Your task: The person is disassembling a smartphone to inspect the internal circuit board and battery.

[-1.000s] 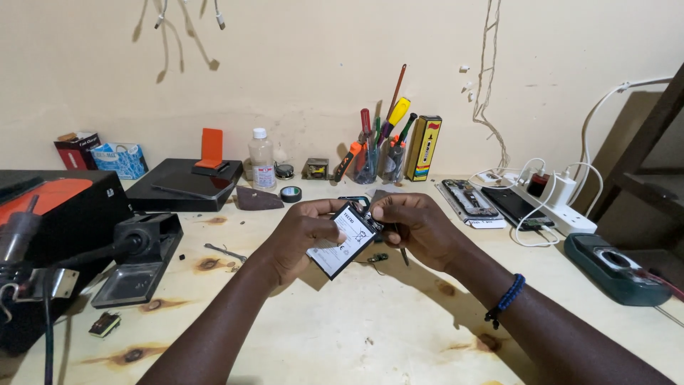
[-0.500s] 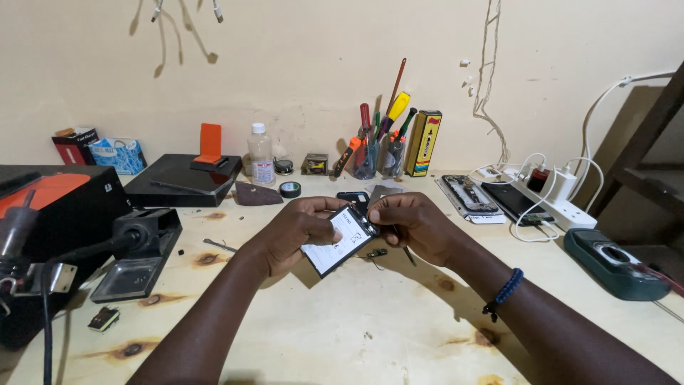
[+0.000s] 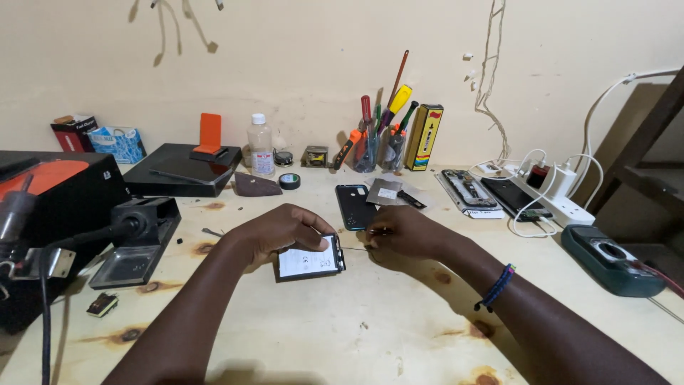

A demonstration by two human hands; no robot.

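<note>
Hiding phone battery (image 3: 308, 260) edge: left hand (image 3: 281, 232)

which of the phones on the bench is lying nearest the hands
The dark phone lying back-up just beyond the right hand. The opened phone and the black phone lie farther right, by the power strip.

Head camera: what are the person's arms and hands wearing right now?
Both forearms are bare, with no sleeves in view. The left hand has no glove, ring or band visible. The right hand is also ungloved; a blue beaded bracelet circles its wrist.
</note>
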